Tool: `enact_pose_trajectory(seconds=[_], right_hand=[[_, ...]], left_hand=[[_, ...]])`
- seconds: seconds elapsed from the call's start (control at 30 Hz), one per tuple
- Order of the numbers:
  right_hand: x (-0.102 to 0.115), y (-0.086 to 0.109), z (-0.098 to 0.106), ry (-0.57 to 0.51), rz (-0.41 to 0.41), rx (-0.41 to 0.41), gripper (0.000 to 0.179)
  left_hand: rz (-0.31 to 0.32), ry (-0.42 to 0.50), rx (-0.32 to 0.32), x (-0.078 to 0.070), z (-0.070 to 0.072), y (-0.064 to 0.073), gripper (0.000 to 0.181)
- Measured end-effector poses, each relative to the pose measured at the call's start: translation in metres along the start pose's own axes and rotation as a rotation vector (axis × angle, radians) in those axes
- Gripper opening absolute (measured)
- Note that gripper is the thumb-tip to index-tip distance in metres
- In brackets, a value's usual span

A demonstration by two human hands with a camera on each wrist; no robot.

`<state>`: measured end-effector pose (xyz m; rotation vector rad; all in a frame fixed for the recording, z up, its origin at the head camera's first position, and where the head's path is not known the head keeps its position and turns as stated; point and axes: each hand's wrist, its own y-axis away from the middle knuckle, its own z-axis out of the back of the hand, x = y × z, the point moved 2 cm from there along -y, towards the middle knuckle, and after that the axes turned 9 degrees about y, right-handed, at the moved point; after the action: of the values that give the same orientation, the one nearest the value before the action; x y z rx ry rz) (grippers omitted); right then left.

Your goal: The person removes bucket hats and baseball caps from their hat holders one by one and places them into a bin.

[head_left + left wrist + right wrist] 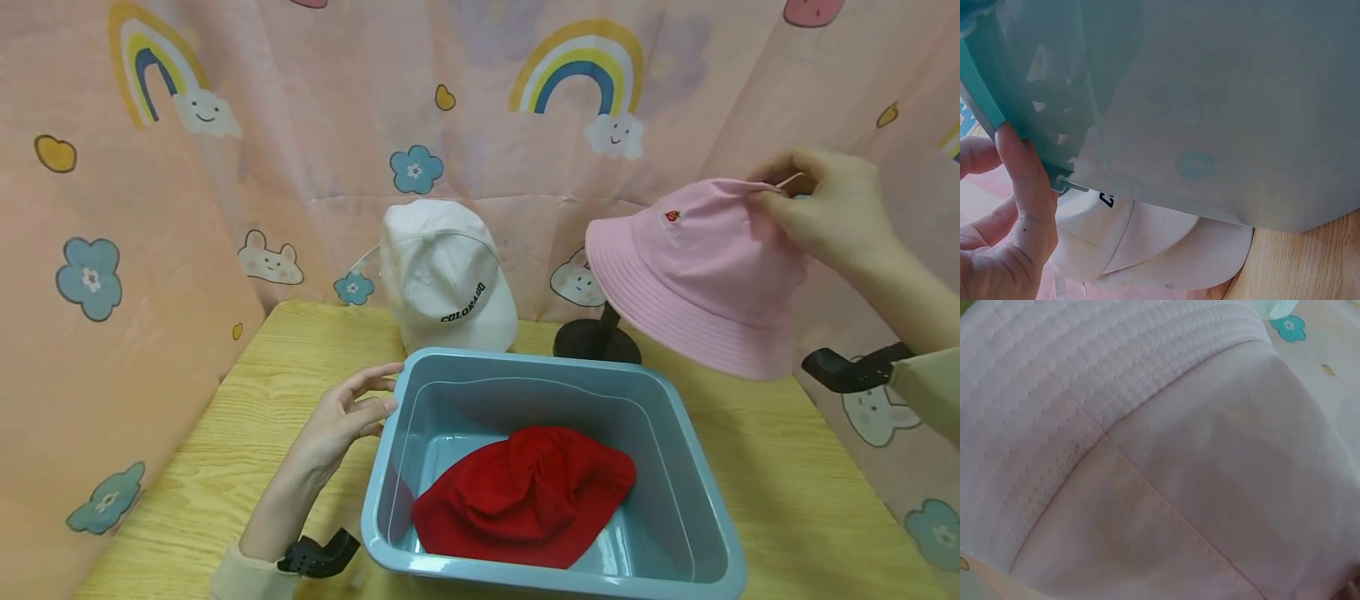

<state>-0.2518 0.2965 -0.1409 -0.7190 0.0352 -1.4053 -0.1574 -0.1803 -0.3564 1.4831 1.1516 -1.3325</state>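
My right hand [840,204] pinches the crown of a pink bucket hat [720,275] with a small strawberry on it. The hat hangs raised over the back right of the table, brim tilted down to the left. Its stitched brim [1104,362] fills much of the right wrist view. The left hand [352,408] touches the outer left rim of a blue plastic tub [693,467], its fingers loosely bent at the edge. Inside the tub lies a crumpled red hat [525,500]. A white cap [450,267] lettered COLORADO sits behind the tub, partly visible in the left wrist view.
Behind the tub stands a black stand [596,340] with a round base, its upper part covered by the pink hat. A pink patterned cloth [322,100] hangs behind and beside the wooden table [247,392].
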Motion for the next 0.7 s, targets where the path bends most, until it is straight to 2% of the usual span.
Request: enact_pose_trajectory(seconds=[0.17,0.53,0.7], right_hand=[[0.001,0.006,0.006,-0.012,-0.01,0.017,0.024],[0.002,0.021,0.019,-0.055,-0.039,0.064,0.015],[0.004,0.025,0.029,-0.048,-0.046,0.052,0.015]], left_hand=[[0.002,0.0,-0.001,0.0,0.0,0.0,0.049],[-0.002,0.0,-0.002,-0.001,0.0,0.001,0.049],[-0.012,0.0,0.007,-0.002,-0.001,0.002,0.049]])
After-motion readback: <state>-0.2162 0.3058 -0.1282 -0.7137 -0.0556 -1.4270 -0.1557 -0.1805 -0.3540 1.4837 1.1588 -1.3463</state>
